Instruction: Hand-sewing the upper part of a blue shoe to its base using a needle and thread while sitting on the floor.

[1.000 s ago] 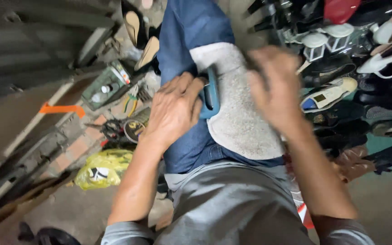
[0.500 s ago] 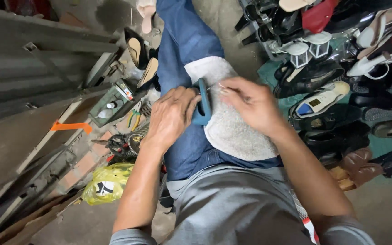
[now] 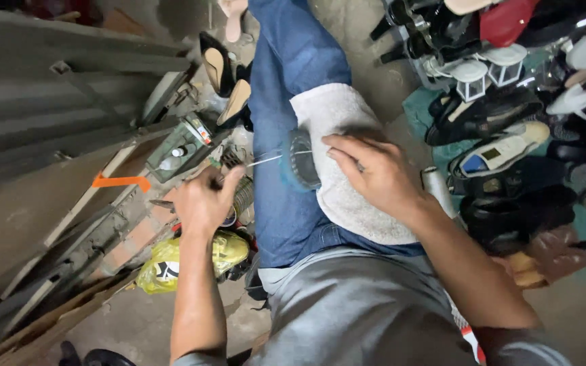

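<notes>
Blue shoe sole (image 3: 301, 161) lay under the right hand's (image 3: 374, 173) pressing fingertips on a grey towel (image 3: 347, 196), while the left hand (image 3: 205, 200) pinched a taut thread (image 3: 266, 159) beside it.

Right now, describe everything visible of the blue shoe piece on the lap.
The blue shoe piece is a flat, sole-like item with a dark ribbed face, blurred at its edges. It stands on edge on a pale towel over the thigh. The right hand steadies it; a thin thread runs from it to the left hand, pulled out sideways.
</notes>
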